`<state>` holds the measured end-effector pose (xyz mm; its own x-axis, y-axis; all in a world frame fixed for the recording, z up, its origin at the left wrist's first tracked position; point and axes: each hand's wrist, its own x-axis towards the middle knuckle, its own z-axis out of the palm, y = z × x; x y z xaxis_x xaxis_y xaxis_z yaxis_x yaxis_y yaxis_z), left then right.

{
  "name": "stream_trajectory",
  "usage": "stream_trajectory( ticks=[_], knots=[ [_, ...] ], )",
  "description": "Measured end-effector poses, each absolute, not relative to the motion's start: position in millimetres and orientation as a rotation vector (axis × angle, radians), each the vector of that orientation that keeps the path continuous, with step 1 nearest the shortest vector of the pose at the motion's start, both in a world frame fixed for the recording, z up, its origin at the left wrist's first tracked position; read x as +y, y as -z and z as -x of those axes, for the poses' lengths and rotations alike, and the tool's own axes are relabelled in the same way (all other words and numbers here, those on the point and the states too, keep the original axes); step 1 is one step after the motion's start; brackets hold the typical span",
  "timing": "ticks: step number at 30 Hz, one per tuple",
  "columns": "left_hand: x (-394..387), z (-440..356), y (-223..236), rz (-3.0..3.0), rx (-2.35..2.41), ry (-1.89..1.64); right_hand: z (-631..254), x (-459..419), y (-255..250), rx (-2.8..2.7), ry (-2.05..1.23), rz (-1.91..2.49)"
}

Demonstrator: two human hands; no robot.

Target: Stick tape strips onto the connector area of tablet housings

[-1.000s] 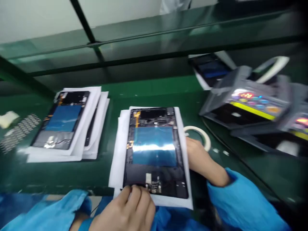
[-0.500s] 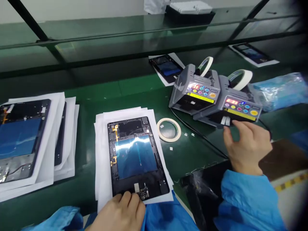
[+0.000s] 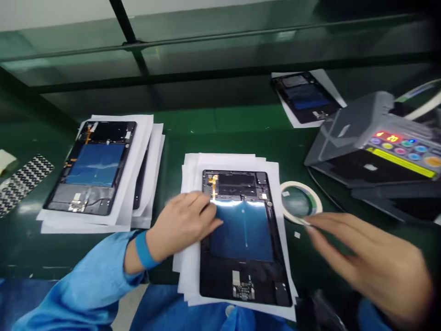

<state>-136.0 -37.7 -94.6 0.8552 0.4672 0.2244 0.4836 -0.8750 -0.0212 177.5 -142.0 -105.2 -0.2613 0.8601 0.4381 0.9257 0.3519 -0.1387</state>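
An opened tablet [image 3: 241,276] lies on stacked white sheets [image 3: 191,177] before me, its blue-filmed battery [image 3: 237,234] and circuit board showing. My left hand [image 3: 186,220] is over the tablet's upper left edge, beside an orange ribbon cable [image 3: 214,186]. Its fingers are loosely bent and the thumb stands apart; whether they touch the tablet I cannot tell. To the right, my right hand [image 3: 365,257] pinches a small pale piece of tape between thumb and fingertips, partly hidden and blurred. Those fingertips are at the near rim of a tape roll [image 3: 287,215] lying flat.
At left, more opened tablets [image 3: 94,165] are stacked with white sheets, beside a black-patterned strip [image 3: 25,184]. A grey tape dispenser [image 3: 358,124] with lit buttons stands right, partly in front of another. Behind it lies another tablet [image 3: 305,99]. A white scrap [image 3: 296,235] is near the roll.
My right hand has come from the dispenser back toward the tablet. The left hand has left the tablet's bottom edge for its upper left side. The view has swung right, then back left.
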Motion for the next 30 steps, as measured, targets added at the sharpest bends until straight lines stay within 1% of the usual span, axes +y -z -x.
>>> stream_trajectory(
  ticks=[1, 4, 9, 16, 24, 30],
  knots=[
    [-26, 136, 100, 2.916, -0.773, 0.282, -155, -124, 108, -2.219, 0.21, 1.462],
    [-1, 136, 115, 2.905, -0.8, 0.248, -102, -72, 110, -2.222, 0.288, 1.377],
    [7, 139, 131, 3.007, -0.843, 0.365, -68, -19, 123, -2.166, 0.31, 1.374],
    [6, 139, 140, 3.056, -0.872, 0.513, -70, -19, 139, -2.251, 0.247, 1.396],
    [6, 139, 144, 3.057, -0.85, 0.536, -70, -20, 139, -2.274, 0.222, 1.415],
    [6, 139, 146, 3.055, -0.851, 0.581, -69, -21, 138, -2.305, 0.276, 1.381]
  ],
)
